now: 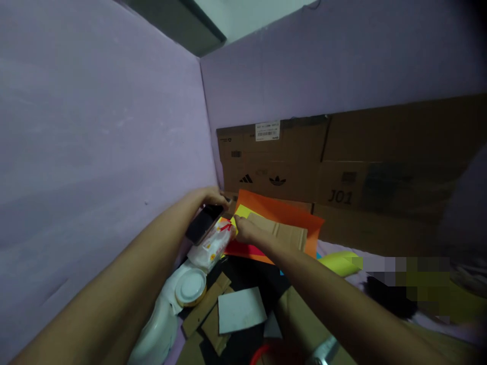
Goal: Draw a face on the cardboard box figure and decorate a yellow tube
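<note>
My left hand [215, 196] is at the far end of the surface by the wall, over the top edge of a dark phone [203, 223]; its fingertips are too small and dim to read. Just to its right, my right hand [242, 228] touches the yellow paper [245, 212] beside a white plastic packet with red print [213, 246]. Whether its fingers grip the packet or the paper is unclear. Under my right wrist lie orange sheets [314, 230] and a piece of corrugated cardboard [289, 231].
Nearer me are a round white-lidded container [190, 285], a white card [242, 310], cardboard strips [207, 306] and a red ring-shaped object [262, 351]. A yellow roll [340, 262] lies right. Flattened cardboard [281, 162] lines the back wall; a purple wall [95, 126] rises left.
</note>
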Demonstrator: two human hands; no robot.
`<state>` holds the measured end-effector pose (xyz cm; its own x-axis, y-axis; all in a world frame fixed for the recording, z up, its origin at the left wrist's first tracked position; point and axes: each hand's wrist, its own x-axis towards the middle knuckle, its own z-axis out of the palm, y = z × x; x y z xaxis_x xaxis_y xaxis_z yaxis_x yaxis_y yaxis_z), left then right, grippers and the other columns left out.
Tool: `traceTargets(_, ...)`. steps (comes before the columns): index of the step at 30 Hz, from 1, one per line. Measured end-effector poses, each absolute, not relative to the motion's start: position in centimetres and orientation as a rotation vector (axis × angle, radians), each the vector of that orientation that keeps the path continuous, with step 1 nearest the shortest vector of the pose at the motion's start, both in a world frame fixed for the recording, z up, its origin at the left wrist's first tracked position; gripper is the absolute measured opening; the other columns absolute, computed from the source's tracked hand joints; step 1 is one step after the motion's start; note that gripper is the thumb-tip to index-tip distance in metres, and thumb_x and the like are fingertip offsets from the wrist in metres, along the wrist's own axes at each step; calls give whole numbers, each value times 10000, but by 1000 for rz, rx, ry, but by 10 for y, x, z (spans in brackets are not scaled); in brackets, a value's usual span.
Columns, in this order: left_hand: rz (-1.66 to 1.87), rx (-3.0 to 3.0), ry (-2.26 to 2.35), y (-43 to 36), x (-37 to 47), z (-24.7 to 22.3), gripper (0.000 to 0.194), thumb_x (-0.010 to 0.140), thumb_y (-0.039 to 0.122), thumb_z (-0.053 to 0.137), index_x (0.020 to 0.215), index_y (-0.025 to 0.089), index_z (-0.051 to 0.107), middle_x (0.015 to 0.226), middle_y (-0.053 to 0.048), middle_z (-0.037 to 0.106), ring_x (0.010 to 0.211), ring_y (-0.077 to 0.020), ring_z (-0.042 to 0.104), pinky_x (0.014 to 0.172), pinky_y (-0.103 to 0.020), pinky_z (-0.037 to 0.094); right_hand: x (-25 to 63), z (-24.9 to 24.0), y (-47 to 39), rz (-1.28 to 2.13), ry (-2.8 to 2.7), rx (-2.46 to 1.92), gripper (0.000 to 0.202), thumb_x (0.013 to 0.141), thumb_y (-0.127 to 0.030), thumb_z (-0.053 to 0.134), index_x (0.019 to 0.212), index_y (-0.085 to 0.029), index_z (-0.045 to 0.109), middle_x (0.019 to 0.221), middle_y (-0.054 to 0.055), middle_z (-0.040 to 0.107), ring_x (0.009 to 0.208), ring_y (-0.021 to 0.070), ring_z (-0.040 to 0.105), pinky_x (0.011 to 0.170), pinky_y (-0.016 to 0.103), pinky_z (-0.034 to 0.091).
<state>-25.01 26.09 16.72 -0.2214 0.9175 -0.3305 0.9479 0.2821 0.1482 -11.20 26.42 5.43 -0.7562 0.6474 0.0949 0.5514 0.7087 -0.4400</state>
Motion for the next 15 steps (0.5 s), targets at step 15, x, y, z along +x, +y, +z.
traceTargets(15, -310, 1853, 2244, 262, -226, 89, 310, 919, 318, 601, 1187, 163, 584, 1197, -88, 618, 1006, -235, 635, 843, -440, 547, 99, 155, 191, -74, -2724, -1192, 385, 785, -153, 652, 1169, -178, 646, 1123, 106, 680, 957, 284, 683, 741, 355, 528)
